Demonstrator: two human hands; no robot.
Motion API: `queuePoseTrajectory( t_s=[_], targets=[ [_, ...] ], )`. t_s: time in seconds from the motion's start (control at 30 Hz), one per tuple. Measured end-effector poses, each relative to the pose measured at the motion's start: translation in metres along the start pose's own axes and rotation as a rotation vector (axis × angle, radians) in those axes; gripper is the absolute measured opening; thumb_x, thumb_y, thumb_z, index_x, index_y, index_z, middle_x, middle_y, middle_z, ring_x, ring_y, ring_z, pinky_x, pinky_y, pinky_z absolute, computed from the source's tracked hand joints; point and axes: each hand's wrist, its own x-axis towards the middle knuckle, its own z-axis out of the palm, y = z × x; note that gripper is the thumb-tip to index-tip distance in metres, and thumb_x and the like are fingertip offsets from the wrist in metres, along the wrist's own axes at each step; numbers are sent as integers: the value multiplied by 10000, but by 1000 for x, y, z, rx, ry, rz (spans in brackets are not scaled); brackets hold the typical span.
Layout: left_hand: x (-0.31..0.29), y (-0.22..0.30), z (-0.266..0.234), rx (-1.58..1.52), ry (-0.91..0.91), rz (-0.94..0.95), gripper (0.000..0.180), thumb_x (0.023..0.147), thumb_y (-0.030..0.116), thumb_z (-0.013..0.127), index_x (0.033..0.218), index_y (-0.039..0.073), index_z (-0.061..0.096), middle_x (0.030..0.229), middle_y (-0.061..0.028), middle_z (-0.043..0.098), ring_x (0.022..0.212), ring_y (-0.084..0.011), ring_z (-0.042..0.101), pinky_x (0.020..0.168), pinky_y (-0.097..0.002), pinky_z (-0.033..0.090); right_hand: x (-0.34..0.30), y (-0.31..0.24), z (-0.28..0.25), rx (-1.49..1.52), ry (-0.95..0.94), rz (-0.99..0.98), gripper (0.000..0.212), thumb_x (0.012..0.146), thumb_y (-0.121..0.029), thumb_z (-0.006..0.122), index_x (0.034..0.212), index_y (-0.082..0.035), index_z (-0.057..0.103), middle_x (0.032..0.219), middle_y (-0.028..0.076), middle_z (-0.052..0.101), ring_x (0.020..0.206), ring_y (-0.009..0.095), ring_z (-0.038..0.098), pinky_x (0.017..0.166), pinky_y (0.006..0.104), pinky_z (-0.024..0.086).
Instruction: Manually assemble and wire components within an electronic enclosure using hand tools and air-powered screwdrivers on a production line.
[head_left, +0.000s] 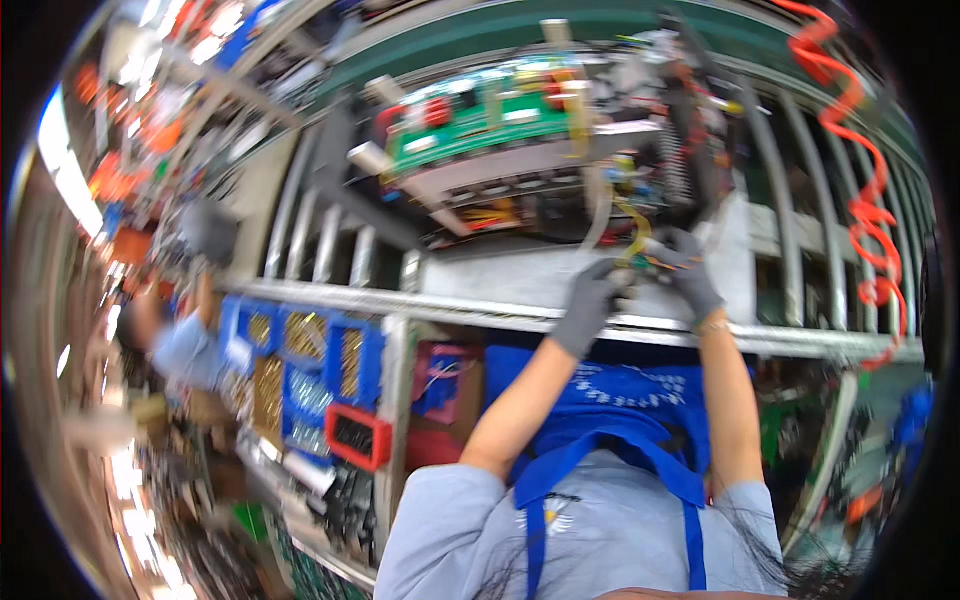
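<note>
An open electronics chassis (560, 150) with a green circuit board (480, 115) fills twelve o'clock, resting on a roller conveyor (330, 240). At its five o'clock edge both gloved hands meet on a bundle of coloured wires (640, 245): left hand (590, 300) and right hand (690, 270) pinch it between closed fingers. Judging by this, wiring is under way; seating the leads needs fine, steady fingertip control

Crowded assembly line under bright lamps

Metal rollers (300, 225) are running across the conveyor, blue parts bins (305, 365) are sitting beside it, an orange coiled hose (860, 170) is hanging right, strip lights (70, 175) are glaring left.
</note>
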Motion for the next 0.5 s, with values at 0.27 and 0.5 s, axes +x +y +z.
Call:
queuePoseTrajectory(
  t_s=[0.27, 0.5],
  targets=[
    [5, 2, 20, 149, 61, 132, 147, 909, 117, 588, 1012, 12, 587, 844, -42, 636, 689, -94, 624, 560, -226, 513, 14, 27, -9, -35, -21, -38, 271, 881, -300, 656, 880, -31, 622, 646, 8, 600, 478, 51, 528, 369, 193, 350],
    [8, -3, 13, 42, 94, 69, 160, 918, 132, 582, 1048, 42, 606, 847, -35, 660, 690, -86, 624, 577, -214, 511, 7, 10, -9, 104, -46, 91, 288, 887, -296, 649, 956, -17, 635, 692, 13, 626, 501, 48, 546, 388, 176, 376]
  ],
)
